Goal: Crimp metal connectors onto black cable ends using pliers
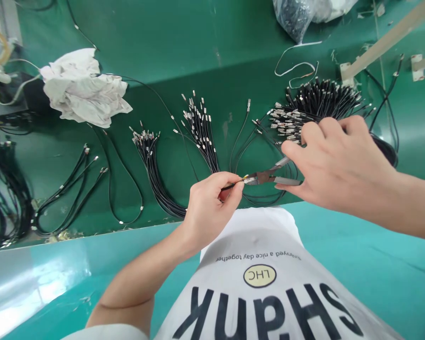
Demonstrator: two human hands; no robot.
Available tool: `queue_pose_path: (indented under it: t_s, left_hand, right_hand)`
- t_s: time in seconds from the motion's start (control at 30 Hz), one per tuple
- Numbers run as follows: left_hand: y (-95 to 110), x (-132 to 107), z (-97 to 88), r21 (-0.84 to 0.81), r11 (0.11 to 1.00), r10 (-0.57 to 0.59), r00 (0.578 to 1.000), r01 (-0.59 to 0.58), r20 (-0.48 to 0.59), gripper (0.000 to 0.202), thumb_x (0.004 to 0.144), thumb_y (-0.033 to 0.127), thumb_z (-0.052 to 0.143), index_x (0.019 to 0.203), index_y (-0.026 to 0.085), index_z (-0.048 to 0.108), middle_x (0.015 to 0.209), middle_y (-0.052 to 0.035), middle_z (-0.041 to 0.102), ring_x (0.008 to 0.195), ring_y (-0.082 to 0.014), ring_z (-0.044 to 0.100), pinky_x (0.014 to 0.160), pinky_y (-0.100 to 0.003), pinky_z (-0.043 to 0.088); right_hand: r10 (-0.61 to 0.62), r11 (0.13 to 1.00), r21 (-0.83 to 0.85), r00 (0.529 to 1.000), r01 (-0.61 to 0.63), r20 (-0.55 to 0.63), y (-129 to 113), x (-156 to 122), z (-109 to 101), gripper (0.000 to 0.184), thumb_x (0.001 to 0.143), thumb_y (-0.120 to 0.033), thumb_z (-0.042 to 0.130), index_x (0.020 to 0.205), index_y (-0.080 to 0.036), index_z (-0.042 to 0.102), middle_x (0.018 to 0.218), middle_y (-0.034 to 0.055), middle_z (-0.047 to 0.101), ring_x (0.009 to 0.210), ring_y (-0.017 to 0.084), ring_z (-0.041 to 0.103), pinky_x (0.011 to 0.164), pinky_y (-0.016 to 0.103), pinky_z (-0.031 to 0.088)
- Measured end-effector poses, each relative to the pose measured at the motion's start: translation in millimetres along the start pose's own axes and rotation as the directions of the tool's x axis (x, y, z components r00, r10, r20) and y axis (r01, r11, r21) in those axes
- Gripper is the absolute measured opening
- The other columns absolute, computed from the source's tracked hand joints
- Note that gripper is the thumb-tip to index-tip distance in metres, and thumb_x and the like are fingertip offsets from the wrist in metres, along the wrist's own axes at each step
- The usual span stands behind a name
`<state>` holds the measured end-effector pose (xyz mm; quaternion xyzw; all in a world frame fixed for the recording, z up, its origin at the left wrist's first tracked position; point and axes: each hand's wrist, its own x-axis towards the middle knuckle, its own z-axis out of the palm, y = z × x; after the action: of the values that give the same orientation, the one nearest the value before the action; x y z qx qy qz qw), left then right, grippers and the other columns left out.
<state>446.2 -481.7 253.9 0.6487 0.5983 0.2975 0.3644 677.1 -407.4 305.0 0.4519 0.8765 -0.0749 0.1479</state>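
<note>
My left hand pinches the end of a thin black cable between thumb and fingers, just above the table's near edge. My right hand grips small metal pliers, whose jaws close on the cable's tip right beside my left fingertips. Behind them, bundles of black cables with metal end connectors lie on the green table: one bundle left of centre, another in the middle, and a large pile behind my right hand.
A crumpled white cloth lies at the back left. More black cables are looped at the left, with a dense heap at the far left edge. A clear plastic bag sits at the back right beside a wooden frame.
</note>
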Motion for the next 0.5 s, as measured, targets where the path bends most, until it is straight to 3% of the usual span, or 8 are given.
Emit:
queue_pose_path:
  t_s: [0.17, 0.33, 0.5]
  left_hand:
    - [1.8, 2.3, 0.2, -0.019, 0.999, -0.029, 1.0, 0.029, -0.003, 0.008, 0.089, 0.019, 0.063, 0.09, 0.016, 0.071, 0.069, 0.0007, 0.067, 0.052, -0.0063, 0.051, 0.046, -0.018, 0.039]
    - [5.0, 3.5, -2.0, -0.005, 0.996, -0.089, 0.996, 0.089, 0.01, 0.01, 0.089, 0.02, 0.062, 0.088, 0.016, 0.071, 0.067, 0.0014, 0.065, 0.052, -0.006, 0.05, 0.048, -0.019, 0.039]
    - [6.0, 0.0, -2.0, -0.006, 0.995, -0.099, 0.995, 0.099, -0.012, 0.01, 0.088, 0.02, 0.063, 0.087, 0.016, 0.071, 0.067, 0.0017, 0.064, 0.052, -0.0057, 0.047, 0.05, -0.019, 0.039]
  right_hand:
    - [-0.054, 0.993, -0.103, 0.999, 0.054, 0.0, 0.6, 1.0, -3.7, 0.05, 0.087, -0.064, 0.048, 0.097, -0.017, 0.063, 0.091, 0.0177, 0.056, 0.092, 0.038, 0.053, 0.078, 0.047, 0.035]
    - [-0.012, 0.99, -0.139, 0.994, -0.003, -0.105, -3.0, -0.3, -5.6, 0.044, 0.088, -0.059, 0.05, 0.099, -0.021, 0.069, 0.087, 0.0139, 0.058, 0.093, 0.036, 0.052, 0.077, 0.042, 0.03]
    - [-0.074, 0.968, -0.249, 0.99, 0.042, -0.121, -3.0, -0.9, -9.3, 0.049, 0.088, -0.062, 0.049, 0.101, -0.021, 0.071, 0.081, 0.0125, 0.057, 0.087, 0.032, 0.052, 0.074, 0.04, 0.028]
